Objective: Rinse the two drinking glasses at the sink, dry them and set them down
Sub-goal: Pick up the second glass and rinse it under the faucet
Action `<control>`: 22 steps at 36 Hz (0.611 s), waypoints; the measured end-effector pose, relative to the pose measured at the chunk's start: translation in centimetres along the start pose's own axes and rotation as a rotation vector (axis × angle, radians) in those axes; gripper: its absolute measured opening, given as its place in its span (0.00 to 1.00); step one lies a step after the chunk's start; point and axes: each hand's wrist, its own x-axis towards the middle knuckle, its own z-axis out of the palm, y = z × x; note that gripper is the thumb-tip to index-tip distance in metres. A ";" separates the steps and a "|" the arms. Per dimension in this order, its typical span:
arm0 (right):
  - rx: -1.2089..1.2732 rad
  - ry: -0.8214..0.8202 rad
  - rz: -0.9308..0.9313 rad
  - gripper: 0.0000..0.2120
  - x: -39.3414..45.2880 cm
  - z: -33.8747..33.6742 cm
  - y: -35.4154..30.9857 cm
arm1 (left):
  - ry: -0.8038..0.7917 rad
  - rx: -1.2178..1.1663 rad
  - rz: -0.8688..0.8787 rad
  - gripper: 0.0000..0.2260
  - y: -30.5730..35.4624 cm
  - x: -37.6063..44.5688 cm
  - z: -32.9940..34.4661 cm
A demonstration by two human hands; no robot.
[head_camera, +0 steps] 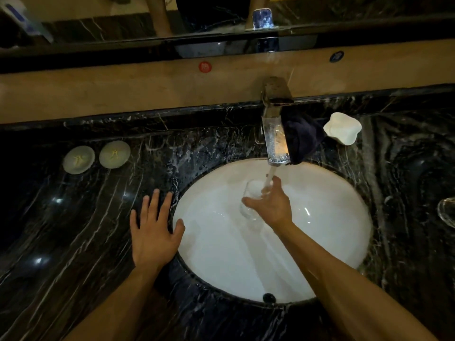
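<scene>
My right hand (272, 205) grips a clear drinking glass (251, 200) inside the white oval sink (209, 242), mouth tilted up toward the faucet (275, 134). A stream of water (269, 177) runs from the spout onto the glass rim and my fingers. My left hand (154, 230) lies flat with fingers spread on the black marble counter (73, 230), its thumb at the basin's left rim. A second clear glass (446, 211) shows partly at the right edge of the counter.
A dark cloth (305, 139) is bunched beside the faucet, with a white soap dish (342, 129) to its right. Two round pale coasters (78, 159) (114, 154) lie on the counter's left. A mirror and ledge run along the back.
</scene>
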 end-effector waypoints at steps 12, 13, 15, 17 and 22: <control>-0.342 0.040 -0.281 0.43 2.3 -4.5 -0.6 | -0.002 0.001 -0.007 0.32 -0.1 -0.1 0.0; -0.368 -0.018 -0.289 0.42 2.4 -4.6 -0.5 | -0.002 -0.003 -0.006 0.32 -0.1 -0.1 0.0; -0.368 -0.103 -0.309 0.40 2.4 -4.3 -0.2 | 0.001 -0.016 -0.007 0.31 -0.1 0.0 0.0; -0.286 -0.083 -0.312 0.38 2.2 -3.6 0.0 | 0.005 -0.017 -0.008 0.31 0.0 0.0 0.0; -0.326 0.093 -0.314 0.40 2.6 -2.9 0.4 | 0.008 -0.013 -0.006 0.31 -0.1 0.0 -0.2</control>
